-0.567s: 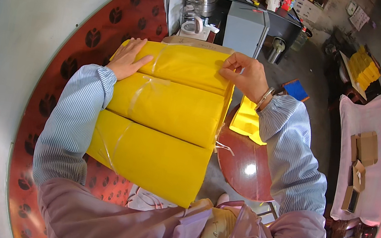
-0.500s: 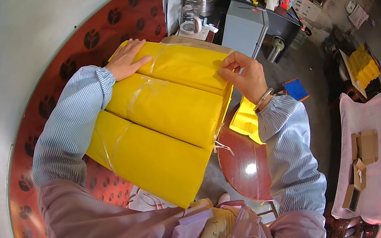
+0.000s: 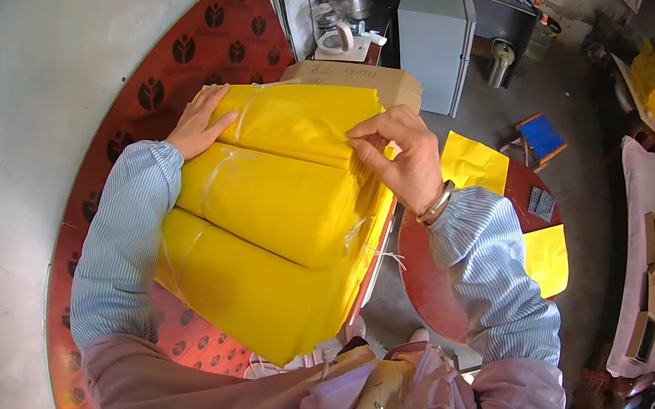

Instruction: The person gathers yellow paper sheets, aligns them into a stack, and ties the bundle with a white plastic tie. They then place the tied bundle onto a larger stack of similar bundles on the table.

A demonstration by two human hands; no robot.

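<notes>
Three bundles of folded yellow sheets lie side by side in front of me: a far bundle, a middle bundle and a near bundle. Thin clear ties run around them, and a loose white string end sticks out at the right. My left hand rests with thumb and fingers apart on the far bundle's left end. At its right end, the thumb and index finger of my right hand pinch the edge of the sheets. Many thin layers show along the bundles' right side.
Behind the bundles sits a cardboard box. To the right, a round red table carries yellow sheets. A blue-topped folding stool and a metal flask stand beyond. A red patterned board lines the left wall.
My right hand has shifted slightly left and nearer, still at the bundle's edge. The layers at the right end now show more fanned out. My view has moved, revealing more of the red table.
</notes>
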